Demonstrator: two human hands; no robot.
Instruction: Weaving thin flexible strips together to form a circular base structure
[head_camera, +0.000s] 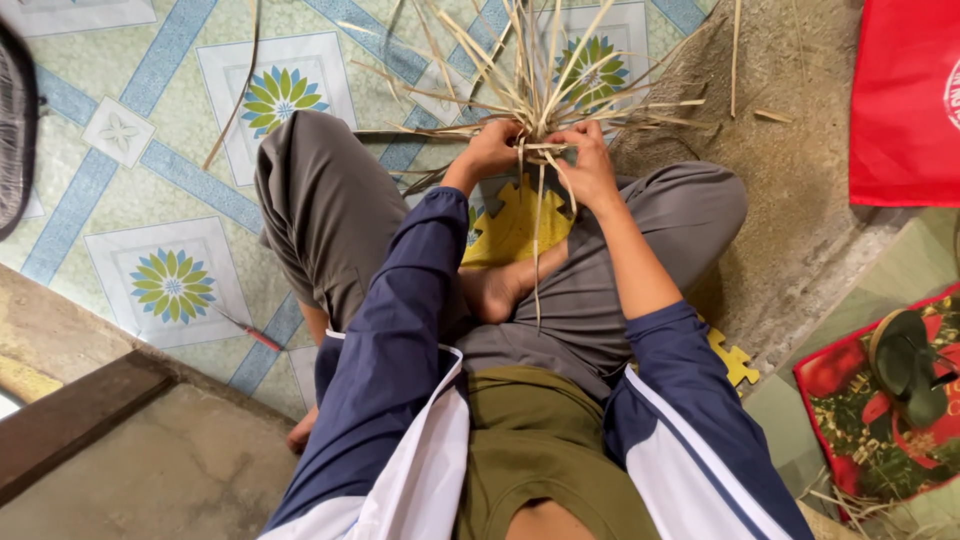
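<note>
I sit cross-legged on a yellow foam mat (510, 225), looking down at my lap. My left hand (492, 148) and my right hand (588, 160) are close together in front of my knees, both closed on a bundle of thin pale straw strips (535, 80). The strips fan outward and away from my hands across the floor. One long strip (538, 250) hangs down from my hands over my bare foot (495, 290). I wear grey trousers and a dark blue jacket with white panels.
Patterned floor tiles (170, 285) lie to the left, with a small red-handled tool (255, 335) on them. A red bag (905, 100) lies at upper right. A dark sandal (910, 365) rests on a red patterned cloth (860, 430) at right. A concrete step (150, 460) is at lower left.
</note>
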